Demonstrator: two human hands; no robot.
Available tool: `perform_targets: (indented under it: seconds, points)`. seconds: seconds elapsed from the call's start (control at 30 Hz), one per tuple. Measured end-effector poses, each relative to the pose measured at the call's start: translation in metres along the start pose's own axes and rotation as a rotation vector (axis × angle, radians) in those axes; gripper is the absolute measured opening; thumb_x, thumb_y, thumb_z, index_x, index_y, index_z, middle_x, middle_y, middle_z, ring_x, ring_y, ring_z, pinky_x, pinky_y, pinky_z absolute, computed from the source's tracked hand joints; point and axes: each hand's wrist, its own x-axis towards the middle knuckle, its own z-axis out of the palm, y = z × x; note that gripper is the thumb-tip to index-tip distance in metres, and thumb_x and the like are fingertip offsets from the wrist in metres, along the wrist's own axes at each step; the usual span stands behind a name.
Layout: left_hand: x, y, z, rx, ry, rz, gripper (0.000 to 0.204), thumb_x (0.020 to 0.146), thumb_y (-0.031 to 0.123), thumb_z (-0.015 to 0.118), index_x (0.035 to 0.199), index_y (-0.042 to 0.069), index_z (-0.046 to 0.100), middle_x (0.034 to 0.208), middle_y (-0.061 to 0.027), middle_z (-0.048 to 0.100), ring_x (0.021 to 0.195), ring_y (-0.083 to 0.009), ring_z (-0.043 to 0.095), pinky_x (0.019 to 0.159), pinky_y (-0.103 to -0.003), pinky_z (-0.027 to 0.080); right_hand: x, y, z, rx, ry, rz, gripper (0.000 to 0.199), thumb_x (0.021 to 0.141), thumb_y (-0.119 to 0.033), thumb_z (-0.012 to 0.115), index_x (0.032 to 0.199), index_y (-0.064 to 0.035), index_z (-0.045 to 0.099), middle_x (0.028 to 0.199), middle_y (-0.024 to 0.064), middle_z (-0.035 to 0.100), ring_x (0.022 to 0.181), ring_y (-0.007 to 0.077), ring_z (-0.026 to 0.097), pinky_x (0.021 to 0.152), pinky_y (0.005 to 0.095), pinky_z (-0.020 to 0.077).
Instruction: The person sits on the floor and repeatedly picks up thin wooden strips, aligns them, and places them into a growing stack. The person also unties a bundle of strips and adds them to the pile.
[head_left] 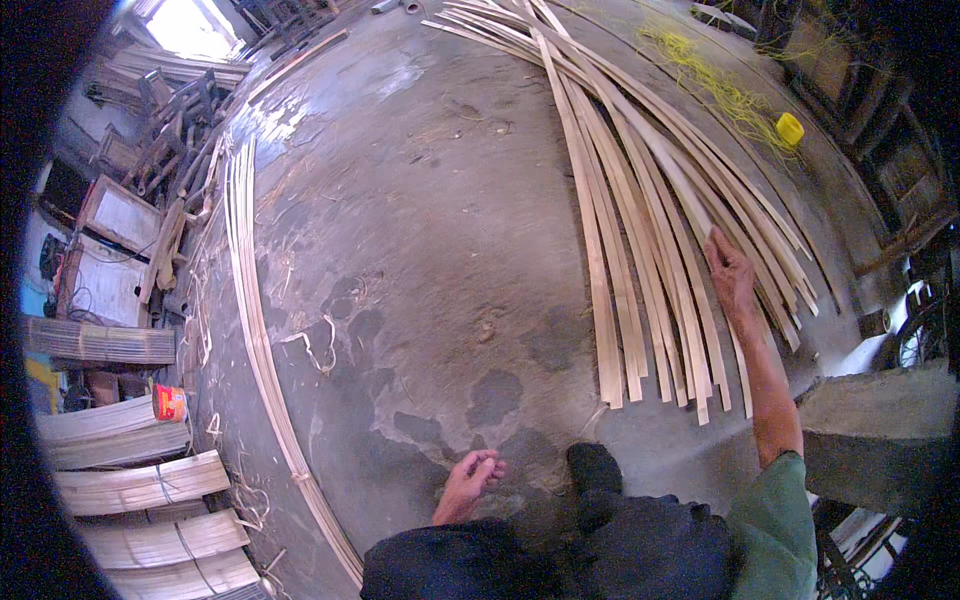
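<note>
Long pale wooden strips [600,270] lie fanned out on the floor to the right, their near ends spread and their far ends crossing. My right arm reaches over them, and my right hand [731,268] is closed on one wooden strip [682,192] among the others. That strip looks slightly blurred along its length. My left hand [472,486] hangs low in front of my dark-clothed lap, its fingers curled in with nothing seen in them. On the left, a narrow bundle of similar strips [256,340] runs along the floor, tied near its close end.
Tied stacks of short slats [150,485] line the left side, with a red tub [169,403] by them. Yellow string [705,80] and a yellow container [789,129] lie at the far right. A concrete block [880,430] stands beside my right arm. Wood scraps [180,150] pile up far left.
</note>
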Motion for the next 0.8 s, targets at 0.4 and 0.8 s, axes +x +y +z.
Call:
perform_targets:
  seconds: [0.4,0.8]
  points:
    - [-0.055,0.032,0.032,0.246,-0.261,0.010,0.040,0.098,0.017,0.054,0.133,0.003,0.044,0.123,-0.0095,0.058,0.112,-0.0192,0.056,0.098,-0.032,0.044,0.045,0.163,-0.053,-0.471,-0.108,-0.045,0.042,0.092,-0.040,0.057,0.114,-0.0048,0.065,0.094,0.0225,0.067,0.091,0.0373,0.064,0.080,0.0414,0.0505]
    - [-0.113,0.050,0.005,0.377,-0.338,0.104,0.049,0.094,0.031,0.060,0.136,0.009,0.046,0.126,-0.0088,0.053,0.120,-0.0205,0.047,0.103,-0.037,0.037,0.094,0.308,-0.048,-0.716,-0.075,-0.327,0.057,0.096,-0.044,0.047,0.137,-0.0031,0.048,0.143,0.0190,0.040,0.126,0.0360,0.044,0.106,0.0431,0.0364]
